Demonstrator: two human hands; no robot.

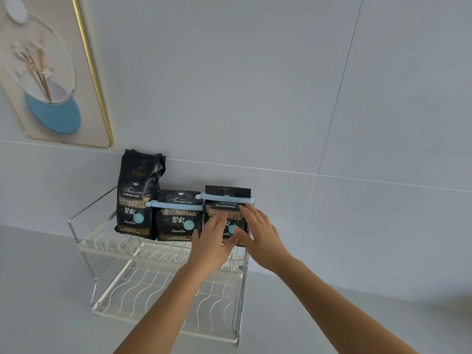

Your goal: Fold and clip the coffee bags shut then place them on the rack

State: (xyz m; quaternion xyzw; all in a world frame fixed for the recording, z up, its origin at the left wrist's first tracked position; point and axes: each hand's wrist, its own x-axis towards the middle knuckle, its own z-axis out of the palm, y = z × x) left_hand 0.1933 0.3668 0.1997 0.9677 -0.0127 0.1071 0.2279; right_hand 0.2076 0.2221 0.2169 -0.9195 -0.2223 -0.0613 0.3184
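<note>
Seating the third clipped bag on the upper tier of the white wire rack [163,254].

Head view: left hand [213,241] and right hand [260,233] flat, fingers spread, gripping nothing, pressed against black foil coffee bag [224,213] directly beyond both palms; pale blue clip [227,198] above fingertips. Best nudged squarely back, upright beside clipped neighbour [178,218] left of the hands.

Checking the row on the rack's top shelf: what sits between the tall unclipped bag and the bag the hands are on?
In the head view, a folded coffee bag shut with a blue clip stands between them.
</note>
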